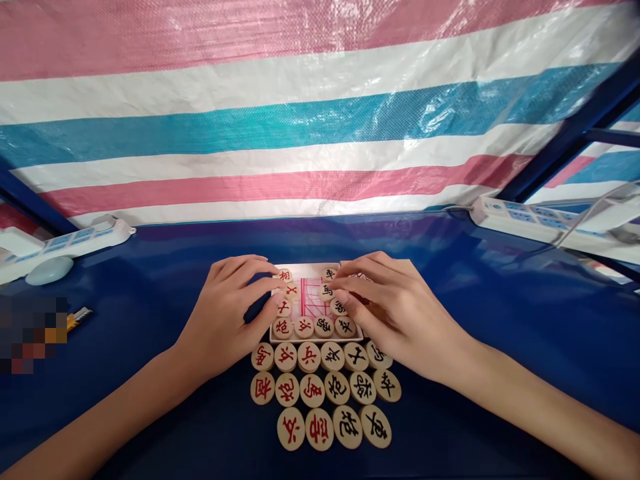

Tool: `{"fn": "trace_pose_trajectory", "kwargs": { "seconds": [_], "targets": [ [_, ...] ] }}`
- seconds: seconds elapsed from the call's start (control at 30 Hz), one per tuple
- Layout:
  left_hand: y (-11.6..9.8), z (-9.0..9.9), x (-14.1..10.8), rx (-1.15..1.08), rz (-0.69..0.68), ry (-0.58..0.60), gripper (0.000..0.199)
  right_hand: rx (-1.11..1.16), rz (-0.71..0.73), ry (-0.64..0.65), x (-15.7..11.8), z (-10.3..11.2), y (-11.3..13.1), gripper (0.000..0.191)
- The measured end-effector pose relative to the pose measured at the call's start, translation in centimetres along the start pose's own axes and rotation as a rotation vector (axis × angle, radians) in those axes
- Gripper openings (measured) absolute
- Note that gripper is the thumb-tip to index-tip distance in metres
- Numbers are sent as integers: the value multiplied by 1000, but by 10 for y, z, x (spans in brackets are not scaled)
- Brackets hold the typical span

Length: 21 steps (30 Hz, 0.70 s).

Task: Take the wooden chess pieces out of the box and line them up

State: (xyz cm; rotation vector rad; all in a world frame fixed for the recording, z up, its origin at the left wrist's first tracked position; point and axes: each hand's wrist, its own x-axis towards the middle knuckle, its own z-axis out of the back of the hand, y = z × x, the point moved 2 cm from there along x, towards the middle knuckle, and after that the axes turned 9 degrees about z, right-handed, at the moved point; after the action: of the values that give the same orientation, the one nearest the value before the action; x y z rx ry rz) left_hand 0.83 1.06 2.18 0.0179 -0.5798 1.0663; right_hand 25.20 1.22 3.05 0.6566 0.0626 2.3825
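A white tray (310,270) lies on the blue table, with a pink-lined sheet (313,297) and several round wooden xiangqi pieces in it. My left hand (235,300) curves round the tray's left side, its fingertips on red-marked pieces (285,275) there. At the right side my right hand (395,300) has its fingers spread, the tips touching black-marked pieces (327,291). Nearer to me, three rows of pieces lie face up on the table, red-marked ones (309,357) to the left and black-marked ones (337,388) to the right.
Power strips lie at the left (75,243) and right (530,220) back edges. A pale computer mouse (50,271) is beside the left strip. A yellow-handled tool (77,319) sits near a blurred patch. Striped sheeting (300,127) hangs behind the table (165,260).
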Motion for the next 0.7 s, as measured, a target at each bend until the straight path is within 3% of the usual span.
{"fn": "trace_pose_trajectory", "kwargs": {
  "seconds": [0.5,0.7],
  "targets": [
    [0,-7,0,-71,28,68,23,-48,-8,35,1,-1,0,22],
    [-10,3,2,-91,-77,190,24,15,17,89,0,-1,2,23]
  ]
}}
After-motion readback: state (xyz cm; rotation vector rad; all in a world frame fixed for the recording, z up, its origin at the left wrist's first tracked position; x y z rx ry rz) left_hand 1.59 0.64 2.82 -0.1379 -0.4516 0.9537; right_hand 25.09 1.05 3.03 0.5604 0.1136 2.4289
